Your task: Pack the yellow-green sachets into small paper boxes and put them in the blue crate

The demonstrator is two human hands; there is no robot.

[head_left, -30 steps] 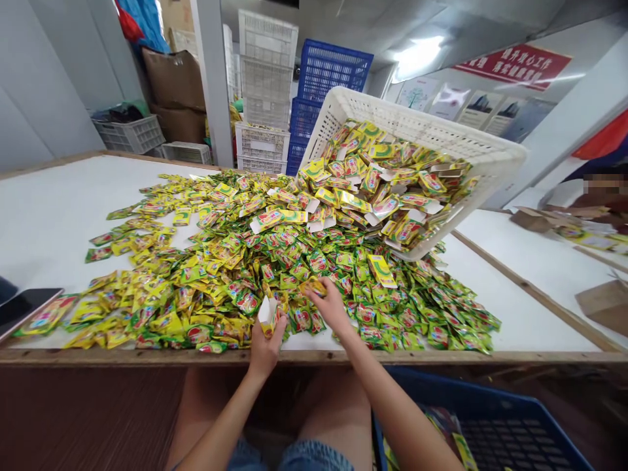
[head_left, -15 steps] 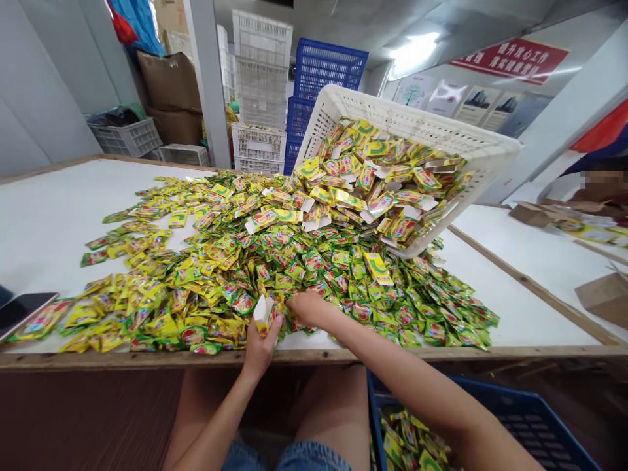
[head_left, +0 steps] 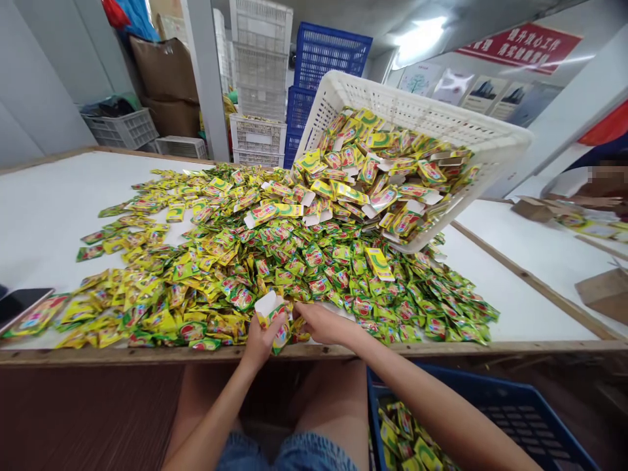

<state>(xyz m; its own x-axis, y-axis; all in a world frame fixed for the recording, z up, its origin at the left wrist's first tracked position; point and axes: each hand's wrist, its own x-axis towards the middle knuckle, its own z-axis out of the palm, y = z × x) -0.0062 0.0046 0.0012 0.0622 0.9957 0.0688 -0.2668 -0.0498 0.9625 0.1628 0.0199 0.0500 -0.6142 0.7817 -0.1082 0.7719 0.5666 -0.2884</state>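
Note:
My left hand [head_left: 261, 339] is closed around a small yellow-green carton [head_left: 267, 309], whose white end flap stands open toward me. A green and yellow sachet [head_left: 280, 337] shows just beside its thumb. Close by on the right, my right hand [head_left: 321, 325] has its fingers bent together near the carton; what they pinch is hidden. Both hands are over the front edge of a wide heap of small sachets [head_left: 314, 258], yellow-green on the left and greener on the right. One flat yellow carton [head_left: 379, 263] lies on top of the heap.
A white basket [head_left: 426, 108] lies tipped toward me, with many cartons spilling from it onto the sachets. A phone [head_left: 22, 304] lies at the left. Under the table's wooden edge [head_left: 147, 356] stands a blue crate [head_left: 510, 392] holding filled cartons. Stacked crates [head_left: 260, 85] rise behind.
My right hand has drawn back from the heap toward the table edge, beside the carton. The carton in my left hand has tilted, and a sachet now shows by the thumb.

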